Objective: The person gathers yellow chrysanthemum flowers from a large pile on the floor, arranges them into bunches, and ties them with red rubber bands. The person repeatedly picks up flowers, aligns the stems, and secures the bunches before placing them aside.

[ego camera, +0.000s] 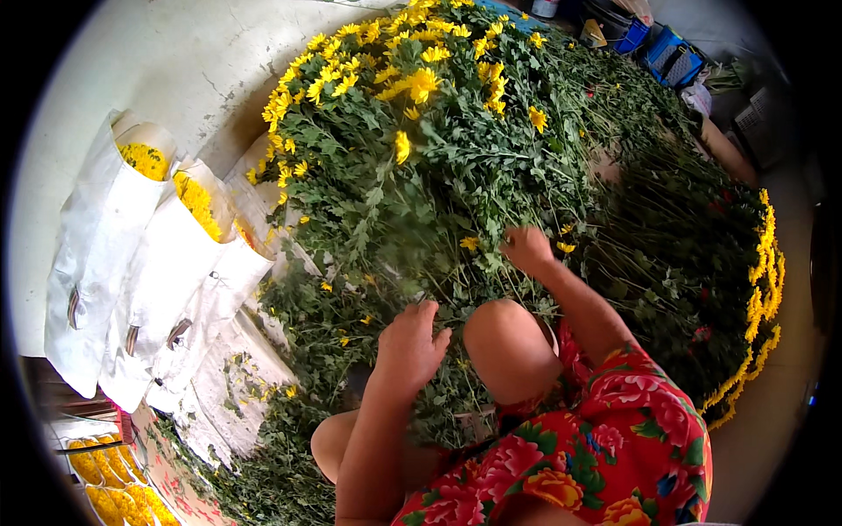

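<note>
A big heap of cut yellow chrysanthemums with leafy green stems lies before me. My left hand is over the stems at the near side of the heap, fingers bent, thumb apart; a small dark thing shows at its fingertips, too little to name. Further right, my right hand reaches into the leaves with curled fingers, close to a single yellow bloom. Its fingertips are partly hidden, and whether it grips a stem cannot be told. Loose leaves and stems lie around my bare knees.
White sacks of yellow blooms lean at the left wall. Flowers with a row of yellow heads lie at right. Wrapped bundles are at lower left. Another person's bare limb shows at upper right, near a blue container.
</note>
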{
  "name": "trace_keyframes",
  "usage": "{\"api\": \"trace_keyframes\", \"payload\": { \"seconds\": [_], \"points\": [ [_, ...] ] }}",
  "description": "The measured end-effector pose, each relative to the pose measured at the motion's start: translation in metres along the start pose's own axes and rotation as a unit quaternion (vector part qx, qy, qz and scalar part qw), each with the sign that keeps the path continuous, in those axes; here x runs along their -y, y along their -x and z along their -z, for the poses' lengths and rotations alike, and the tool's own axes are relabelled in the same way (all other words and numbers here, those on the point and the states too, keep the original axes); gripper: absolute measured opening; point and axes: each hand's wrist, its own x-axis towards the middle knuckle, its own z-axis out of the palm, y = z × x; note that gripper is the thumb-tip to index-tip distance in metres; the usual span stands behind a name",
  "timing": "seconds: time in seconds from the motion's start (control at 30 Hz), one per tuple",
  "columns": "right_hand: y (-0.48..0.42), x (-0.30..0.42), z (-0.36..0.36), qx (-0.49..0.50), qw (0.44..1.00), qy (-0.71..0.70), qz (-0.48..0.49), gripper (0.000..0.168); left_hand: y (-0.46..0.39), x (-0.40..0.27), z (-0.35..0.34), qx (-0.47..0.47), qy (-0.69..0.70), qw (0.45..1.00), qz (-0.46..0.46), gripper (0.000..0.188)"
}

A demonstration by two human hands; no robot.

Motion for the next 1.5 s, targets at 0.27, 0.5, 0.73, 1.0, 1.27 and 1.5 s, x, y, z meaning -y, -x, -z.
{"api": "trace_keyframes", "payload": {
  "seconds": [0.27,0.5,0.73,1.0,1.27,1.5],
  "points": [
    [-0.132,0.007,0.077,-0.309,0.943,0.115,0.039,0.096,-0.005,-0.005,0.01,0.026,-0.004,1.0,0.015,0.042],
    [-0.143,0.01,0.076,-0.287,0.954,0.089,-0.004,0.088,0.0,-0.005,0.016,0.035,-0.024,0.998,0.048,0.042],
    [-0.067,0.024,0.093,-0.38,0.905,0.033,0.189,0.056,0.006,-0.001,0.015,-0.102,0.066,0.993,-0.003,0.043],
    [0.071,0.192,0.112,-0.199,0.847,-0.101,0.482,0.058,-0.003,0.01,0.052,-0.313,0.554,0.772,0.01,0.071],
    [0.161,0.219,0.026,-0.207,0.783,-0.224,0.542,0.053,0.004,0.079,0.038,-0.347,0.779,0.521,0.029,0.038],
    [0.014,0.055,-0.045,-0.511,0.812,-0.281,0.014,0.077,-0.012,0.051,0.033,-0.344,0.701,0.624,0.043,0.037]
  ]
}}
